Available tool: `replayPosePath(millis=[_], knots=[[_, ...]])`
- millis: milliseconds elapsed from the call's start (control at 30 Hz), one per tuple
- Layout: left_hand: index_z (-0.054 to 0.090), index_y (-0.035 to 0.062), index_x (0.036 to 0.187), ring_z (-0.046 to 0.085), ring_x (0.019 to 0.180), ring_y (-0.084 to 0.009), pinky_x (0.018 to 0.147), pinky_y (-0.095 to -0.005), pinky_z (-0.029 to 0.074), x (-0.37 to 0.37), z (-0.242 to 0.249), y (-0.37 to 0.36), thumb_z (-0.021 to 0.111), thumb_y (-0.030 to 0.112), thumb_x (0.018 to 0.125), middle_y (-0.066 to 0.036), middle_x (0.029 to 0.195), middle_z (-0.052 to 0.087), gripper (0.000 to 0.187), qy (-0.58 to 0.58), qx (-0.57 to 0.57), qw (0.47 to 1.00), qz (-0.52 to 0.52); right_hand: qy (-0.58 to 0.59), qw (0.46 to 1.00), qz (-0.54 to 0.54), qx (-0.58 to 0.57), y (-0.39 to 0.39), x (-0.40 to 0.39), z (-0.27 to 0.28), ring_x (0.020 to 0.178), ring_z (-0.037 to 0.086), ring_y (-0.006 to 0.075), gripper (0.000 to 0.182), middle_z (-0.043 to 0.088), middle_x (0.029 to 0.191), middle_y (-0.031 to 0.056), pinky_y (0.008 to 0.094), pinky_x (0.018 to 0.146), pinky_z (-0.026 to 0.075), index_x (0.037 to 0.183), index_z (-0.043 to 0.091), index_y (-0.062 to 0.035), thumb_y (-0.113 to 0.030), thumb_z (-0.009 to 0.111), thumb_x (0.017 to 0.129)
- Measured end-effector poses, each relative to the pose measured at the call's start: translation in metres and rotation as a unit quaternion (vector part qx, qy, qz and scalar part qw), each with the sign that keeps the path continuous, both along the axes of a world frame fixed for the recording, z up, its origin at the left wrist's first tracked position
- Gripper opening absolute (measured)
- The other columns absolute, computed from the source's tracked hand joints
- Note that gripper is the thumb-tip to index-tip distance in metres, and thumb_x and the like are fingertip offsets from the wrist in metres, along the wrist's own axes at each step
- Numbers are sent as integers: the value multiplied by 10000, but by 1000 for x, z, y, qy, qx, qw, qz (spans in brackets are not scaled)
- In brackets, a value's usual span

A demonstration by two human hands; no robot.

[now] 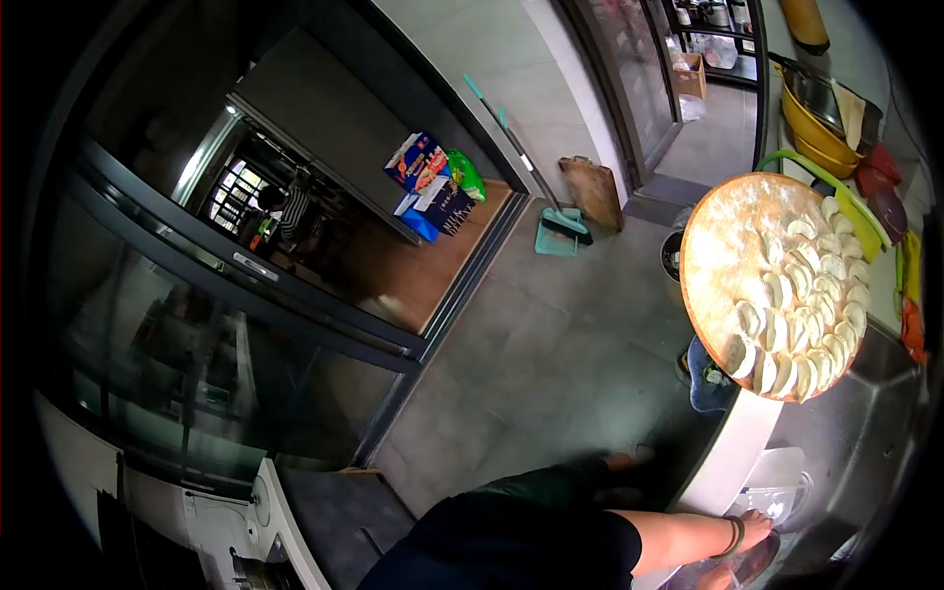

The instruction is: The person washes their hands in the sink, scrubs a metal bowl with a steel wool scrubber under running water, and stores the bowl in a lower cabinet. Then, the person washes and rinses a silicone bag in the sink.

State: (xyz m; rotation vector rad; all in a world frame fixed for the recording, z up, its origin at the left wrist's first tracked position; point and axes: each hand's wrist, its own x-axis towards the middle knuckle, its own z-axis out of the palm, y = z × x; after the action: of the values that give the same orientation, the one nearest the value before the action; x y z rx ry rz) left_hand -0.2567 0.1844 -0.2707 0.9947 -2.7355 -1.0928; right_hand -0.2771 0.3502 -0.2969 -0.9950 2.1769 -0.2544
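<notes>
Head view: likely step is handling the translucent container (775,500) at the sink (860,433), lower right, left hand (754,529) just beside it, right hand (717,577) partly cropped below, can't tell either grip; next move calls for a sure hold, clear of the dumplings (806,320) upper right.

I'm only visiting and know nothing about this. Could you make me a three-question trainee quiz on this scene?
1. What food lies on the round board?
2. True or false: the dustpan on the floor is red.
3. Which is nearest the left hand: A) the sliding door, B) the sink, C) the broom?

Key: 1. Pale, folded dumplings. 2. False; it is blue-green. 3. B.
</notes>
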Motion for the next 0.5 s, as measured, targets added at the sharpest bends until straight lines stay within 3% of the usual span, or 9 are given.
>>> replayPosePath(millis=[33, 133, 167, 200, 267, 400, 433, 500], knots=[[576, -7, 901, 563, 905, -241, 768, -353, 412, -9, -26, 10, 659, 112, 556, -126, 927, 579, 375, 12, -30, 999, -5, -8, 1000, 11, 5, 1, 9, 0, 809, 586, 292, 310, 596, 942, 184, 404, 682, 466, 1031, 552, -42, -214, 552, 773], [578, -14, 926, 564, 913, -244, 775, -347, 418, -1, -2, 1, 665, 119, 544, -126, 952, 575, 413, -25, 0, 999, -43, -26, 999, 32, 12, 8, 25, 1, 808, 587, 291, 312, 598, 940, 181, 405, 683, 467, 1032, 553, -44, -217, 556, 773], [575, -16, 953, 563, 919, -232, 768, -342, 429, -25, -45, 16, 675, 120, 540, -120, 967, 571, 446, -50, -15, 998, -36, -29, 999, 35, 17, 9, 27, 2, 808, 587, 291, 313, 598, 939, 180, 405, 684, 467, 1033, 553, -45, -219, 558, 773], [575, -16, 953, 563, 919, -232, 768, -342, 429, -24, -38, 15, 675, 120, 540, -120, 967, 571, 446, -47, -11, 998, -36, -29, 999, 36, 20, 10, 28, 6, 807, 588, 291, 313, 599, 939, 179, 405, 684, 467, 1033, 553, -46, -220, 559, 773], [595, -4, 902, 568, 907, -218, 751, -333, 439, -15, -25, 12, 669, 114, 553, -105, 943, 580, 376, -22, -38, 998, -34, -29, 998, 41, 29, 13, 27, 11, 807, 588, 290, 315, 600, 937, 177, 405, 685, 468, 1034, 554, -47, -222, 562, 772], [597, 15, 807, 577, 860, -225, 731, -342, 442, -23, -32, 20, 614, 87, 590, -111, 857, 584, 229, -5, -19, 995, 95, -25, 999, 32, 29, 0, 10, 16, 805, 590, 289, 317, 603, 934, 174, 406, 686, 469, 1035, 554, -51, -227, 568, 772], [591, 7, 802, 578, 815, -237, 706, -349, 446, -18, -26, 11, 592, 103, 593, -117, 805, 574, 230, -26, -19, 999, 31, -24, 999, 29, 28, -4, 6, 15, 805, 591, 289, 318, 604, 933, 173, 406, 686, 469, 1036, 555, -52, -228, 570, 772], [590, 6, 791, 577, 808, -239, 703, -348, 443, -9, -5, 17, 585, 112, 599, -115, 790, 569, 219, 10, -56, 995, 85, -24, 999, 23, 27, -8, -4, 15, 804, 591, 288, 320, 605, 932, 171, 406, 687, 469, 1037, 555, -53, -231, 573, 772]])
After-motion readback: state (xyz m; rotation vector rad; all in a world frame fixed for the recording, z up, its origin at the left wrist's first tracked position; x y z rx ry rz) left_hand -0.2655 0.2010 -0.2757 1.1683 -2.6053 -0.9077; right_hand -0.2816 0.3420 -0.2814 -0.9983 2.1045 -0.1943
